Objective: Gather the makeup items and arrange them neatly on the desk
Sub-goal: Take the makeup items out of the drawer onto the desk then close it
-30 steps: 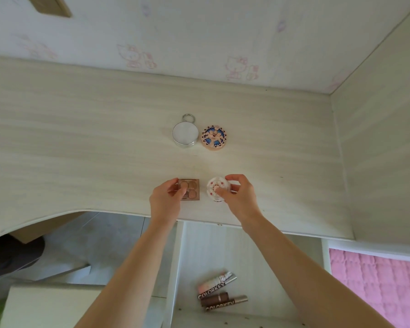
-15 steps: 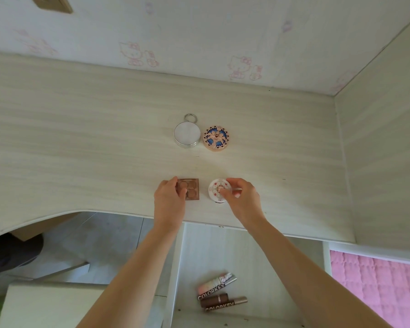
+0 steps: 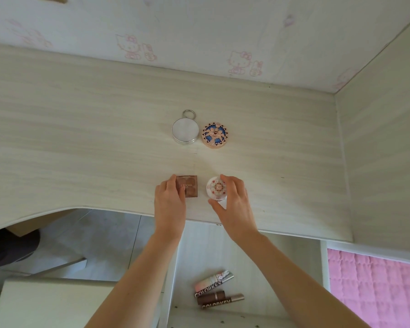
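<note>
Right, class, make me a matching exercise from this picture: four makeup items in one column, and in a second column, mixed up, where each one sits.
Items
1. silver round compact
2. blue patterned compact
3. brown square palette
4. white round compact

Places
A. front of the desk, under the right hand's fingers
B. back row, on the right
C. front of the desk, touched by the left hand
D. back row, on the left, ring on its far edge

Pairs: 1-D, 2-B, 3-C, 4-A
</note>
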`<state>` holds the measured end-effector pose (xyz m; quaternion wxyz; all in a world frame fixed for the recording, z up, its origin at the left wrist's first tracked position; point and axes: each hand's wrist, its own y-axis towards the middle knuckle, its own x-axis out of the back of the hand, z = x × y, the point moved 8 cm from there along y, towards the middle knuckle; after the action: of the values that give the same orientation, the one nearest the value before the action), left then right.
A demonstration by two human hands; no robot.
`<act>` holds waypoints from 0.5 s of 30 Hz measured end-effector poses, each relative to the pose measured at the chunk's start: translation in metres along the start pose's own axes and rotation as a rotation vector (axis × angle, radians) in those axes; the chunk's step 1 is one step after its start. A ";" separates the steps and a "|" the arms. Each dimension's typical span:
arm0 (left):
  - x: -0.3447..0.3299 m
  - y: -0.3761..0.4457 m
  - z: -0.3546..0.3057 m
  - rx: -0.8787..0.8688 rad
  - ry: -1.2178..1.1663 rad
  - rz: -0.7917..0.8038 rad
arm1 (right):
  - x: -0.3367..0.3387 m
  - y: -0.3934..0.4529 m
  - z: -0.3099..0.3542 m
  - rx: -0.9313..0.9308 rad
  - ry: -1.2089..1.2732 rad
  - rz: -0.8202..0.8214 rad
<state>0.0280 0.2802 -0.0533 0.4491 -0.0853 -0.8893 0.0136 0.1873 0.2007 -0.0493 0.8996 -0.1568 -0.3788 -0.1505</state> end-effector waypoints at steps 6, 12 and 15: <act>0.008 -0.006 -0.014 -0.217 0.134 -0.093 | 0.001 0.000 0.007 0.040 -0.031 -0.007; -0.015 -0.046 -0.034 -0.514 0.316 -0.051 | -0.001 -0.001 0.009 0.082 -0.048 -0.009; -0.019 -0.049 -0.032 -0.510 0.338 -0.028 | -0.004 -0.002 0.008 0.087 -0.020 0.002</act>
<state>0.0580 0.2270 -0.0448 0.5548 -0.1839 -0.7779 -0.2307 0.1784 0.2028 -0.0466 0.9018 -0.1194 -0.3939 -0.1313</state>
